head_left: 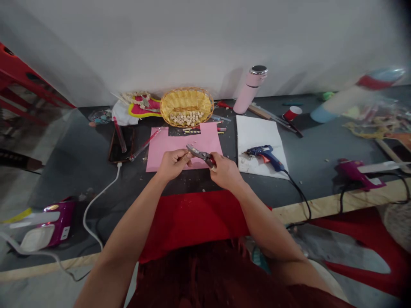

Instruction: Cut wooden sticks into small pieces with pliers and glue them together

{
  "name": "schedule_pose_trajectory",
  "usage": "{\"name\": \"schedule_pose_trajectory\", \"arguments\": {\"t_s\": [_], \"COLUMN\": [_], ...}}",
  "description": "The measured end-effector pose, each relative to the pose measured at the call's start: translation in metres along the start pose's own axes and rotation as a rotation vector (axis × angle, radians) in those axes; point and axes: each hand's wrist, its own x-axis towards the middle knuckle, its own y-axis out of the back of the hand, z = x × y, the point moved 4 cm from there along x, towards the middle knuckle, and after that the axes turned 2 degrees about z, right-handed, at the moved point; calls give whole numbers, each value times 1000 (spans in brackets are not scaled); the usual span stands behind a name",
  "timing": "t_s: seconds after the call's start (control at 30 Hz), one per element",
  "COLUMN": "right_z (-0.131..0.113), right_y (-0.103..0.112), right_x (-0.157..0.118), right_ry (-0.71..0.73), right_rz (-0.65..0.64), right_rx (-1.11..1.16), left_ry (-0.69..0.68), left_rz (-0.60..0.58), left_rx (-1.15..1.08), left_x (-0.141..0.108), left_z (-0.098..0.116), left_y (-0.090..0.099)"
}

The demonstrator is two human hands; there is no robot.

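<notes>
My right hand [226,171] is wrapped round the handles of a pair of pruning shears [201,154], whose blades point left. At the blade tips, my left hand [175,164] is closed in a pinch. What it holds is too small to make out, though something pale shows by the blades. Both hands are over a pink sheet of paper [157,149] with a few tiny pale scraps on it. Just beyond the paper stands a yellow wicker basket [186,100] with many small pale pieces in its front part.
A blue glue gun [265,156] lies on a white board [255,128] at right, its cord running over the table edge. Behind stands a pink flask [248,92]. At left are a phone [112,147] on a white cable and a purple power strip [61,222].
</notes>
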Motion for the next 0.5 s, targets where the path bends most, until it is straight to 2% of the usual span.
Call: {"name": "schedule_pose_trajectory", "arguments": {"t_s": [0.17, 0.3, 0.4, 0.5], "right_z": [3, 5, 6, 6], "right_y": [0, -4, -6, -4], "right_x": [-1, 1, 2, 2], "right_ry": [10, -11, -5, -2], "right_rz": [-49, 46, 120, 134], "right_rx": [70, 94, 69, 8], "left_ry": [-47, -44, -37, 3], "left_rz": [84, 162, 120, 21], "left_rx": [32, 36, 38, -1], "left_x": [-2, -1, 0, 1], "left_z": [6, 8, 6, 3], "left_y": [1, 4, 3, 3]}}
